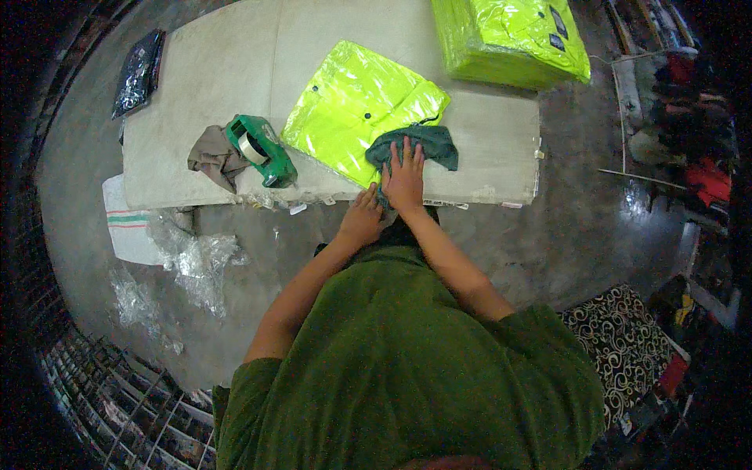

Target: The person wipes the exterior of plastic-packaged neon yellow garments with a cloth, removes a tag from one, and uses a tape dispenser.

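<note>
A folded neon-yellow garment in a clear plastic bag (352,94) lies slanted on the pale tabletop, dark snaps showing on it. Over its near right corner is a crumpled dark green cloth (440,147). My right hand (404,182) rests on that cloth with its fingers spread. At the table's front edge my left hand (361,218) touches the bag's near corner; whether it pinches the plastic or some cloth there is hidden. Left of the bag, a green tape dispenser (279,155) with a roll of tape (254,148) sits partly on a brown cloth (214,155).
A tall stack of bagged neon-yellow garments (499,59) stands at the table's far right. A dark bagged item (138,76) lies at the far left edge. Crumpled clear plastic (200,264) and a white striped sack (129,235) lie at lower left. A patterned cushion (623,346) is behind right.
</note>
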### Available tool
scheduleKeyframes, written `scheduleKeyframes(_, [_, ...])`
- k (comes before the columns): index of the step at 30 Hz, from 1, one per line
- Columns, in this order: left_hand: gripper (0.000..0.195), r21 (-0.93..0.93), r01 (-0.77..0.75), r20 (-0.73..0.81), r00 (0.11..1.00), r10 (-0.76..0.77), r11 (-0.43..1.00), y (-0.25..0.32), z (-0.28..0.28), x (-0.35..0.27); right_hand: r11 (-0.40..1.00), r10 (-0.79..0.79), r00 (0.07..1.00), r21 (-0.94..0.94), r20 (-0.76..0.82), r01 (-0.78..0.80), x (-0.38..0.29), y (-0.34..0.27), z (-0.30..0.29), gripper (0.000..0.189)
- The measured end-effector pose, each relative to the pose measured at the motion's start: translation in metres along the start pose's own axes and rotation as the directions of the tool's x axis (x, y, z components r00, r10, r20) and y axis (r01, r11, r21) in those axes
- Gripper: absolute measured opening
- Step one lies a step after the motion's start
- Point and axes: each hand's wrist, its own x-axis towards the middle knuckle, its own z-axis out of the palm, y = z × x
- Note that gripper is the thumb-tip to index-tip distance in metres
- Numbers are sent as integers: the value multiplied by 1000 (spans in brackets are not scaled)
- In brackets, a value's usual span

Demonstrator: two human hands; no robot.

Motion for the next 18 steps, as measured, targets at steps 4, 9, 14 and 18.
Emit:
scheduleKeyframes(4, [64, -25, -47, -88, 995, 45, 999, -1, -2, -1, 997, 81, 988, 30, -128, -78, 43, 22, 12, 51])
scheduleKeyframes(9, [78, -6, -30, -156, 987, 29, 1000, -1, 5, -1, 991, 117, 970, -32, -213, -127, 101, 54, 17, 49])
scheduleKeyframes(14, [87, -8, -35, -92, 995, 34, 999, 3, -7, -1, 967, 227, 973, 126, -38, -220, 148, 106, -16, 46])
scheduleKeyframes(18, [92, -84, 23, -69, 997, -29, 996, 7, -2, 3, 847, 312, 946, 428, 81, -316, 117, 74, -47, 47])
